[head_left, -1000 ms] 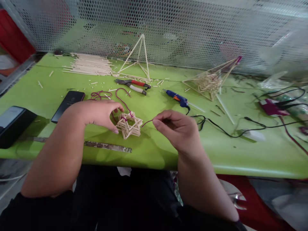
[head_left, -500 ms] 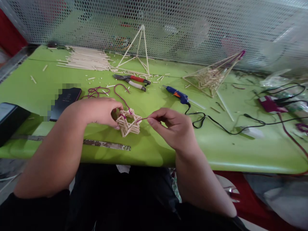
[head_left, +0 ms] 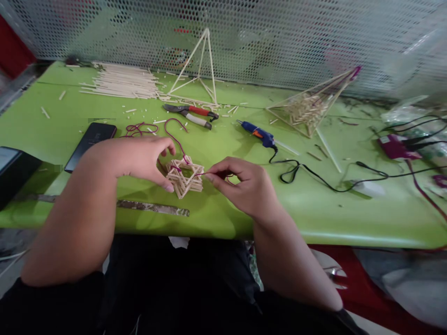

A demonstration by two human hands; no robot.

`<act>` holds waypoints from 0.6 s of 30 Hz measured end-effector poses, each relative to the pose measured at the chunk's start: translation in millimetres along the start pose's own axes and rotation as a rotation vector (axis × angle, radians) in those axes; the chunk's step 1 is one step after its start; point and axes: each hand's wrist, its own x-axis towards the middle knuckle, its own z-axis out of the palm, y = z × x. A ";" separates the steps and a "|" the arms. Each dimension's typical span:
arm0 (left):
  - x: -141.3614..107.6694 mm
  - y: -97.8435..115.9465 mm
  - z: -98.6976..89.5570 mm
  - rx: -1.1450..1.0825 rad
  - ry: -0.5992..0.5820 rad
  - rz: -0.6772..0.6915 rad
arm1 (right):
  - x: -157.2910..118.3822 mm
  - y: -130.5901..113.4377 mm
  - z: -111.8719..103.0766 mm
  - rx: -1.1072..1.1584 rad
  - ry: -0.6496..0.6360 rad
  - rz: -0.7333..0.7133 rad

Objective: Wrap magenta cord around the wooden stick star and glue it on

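Note:
A small star-shaped frame of stacked wooden sticks (head_left: 183, 184) sits on the green table in front of me. Purple string (head_left: 178, 143) is threaded through it and trails away behind. At its left side is my left hand (head_left: 146, 160), its thumb against or very near the sticks and its upper fingers raised and apart. My right hand (head_left: 240, 184), to the right of the star, pinches a length of the string between thumb and fingertips; a small loop shows by the fingers.
Behind lie red-and-white-handled cutters (head_left: 193, 114), a blue glue gun (head_left: 256, 132) with a black cord, and a pile of sticks (head_left: 122, 81). Two stick pyramids (head_left: 208, 65) stand farther back. A phone (head_left: 91, 144) is at left; a flat strip (head_left: 153, 208) lies near the front edge.
My left fingers have opened and lifted off the star. My right hand, still pinching the string, has come slightly left, closer to the star.

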 end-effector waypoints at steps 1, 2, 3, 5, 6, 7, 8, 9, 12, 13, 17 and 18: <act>-3.9 -0.9 -3.1 -0.010 0.039 0.018 | 0.1 1.1 0.9 0.000 -0.007 0.000; -7.9 -1.2 -5.8 -0.024 0.080 0.054 | 0.1 2.1 1.7 -0.001 -0.012 -0.001; -11.6 -0.8 -7.6 -0.044 0.126 0.105 | -0.1 3.0 2.4 -0.001 -0.015 -0.002; -16.8 2.3 -8.2 -0.085 0.213 0.222 | -0.4 4.2 3.4 -0.004 -0.021 -0.001; -18.0 4.7 -7.0 -0.103 0.247 0.274 | -0.5 4.6 3.8 -0.005 -0.023 -0.002; -18.2 7.4 -5.1 -0.116 0.278 0.313 | -0.5 4.9 4.2 -0.005 -0.025 -0.005; -17.5 10.1 -2.8 -0.126 0.306 0.339 | -0.4 5.1 4.6 -0.005 -0.027 -0.009; -16.4 12.6 -0.4 -0.135 0.332 0.360 | -0.1 5.2 5.0 -0.005 -0.029 -0.014; -12.1 17.6 4.8 -0.147 0.387 0.404 | 0.7 5.3 6.3 -0.005 -0.026 -0.029; -11.1 18.5 5.6 -0.143 0.398 0.411 | 1.0 5.2 6.6 -0.006 -0.023 -0.033; -10.1 21.8 7.3 -0.108 0.389 0.408 | 1.4 4.9 7.3 -0.010 -0.019 -0.046; -10.3 22.6 7.9 -0.100 0.383 0.409 | 1.3 4.9 7.5 -0.009 -0.019 -0.050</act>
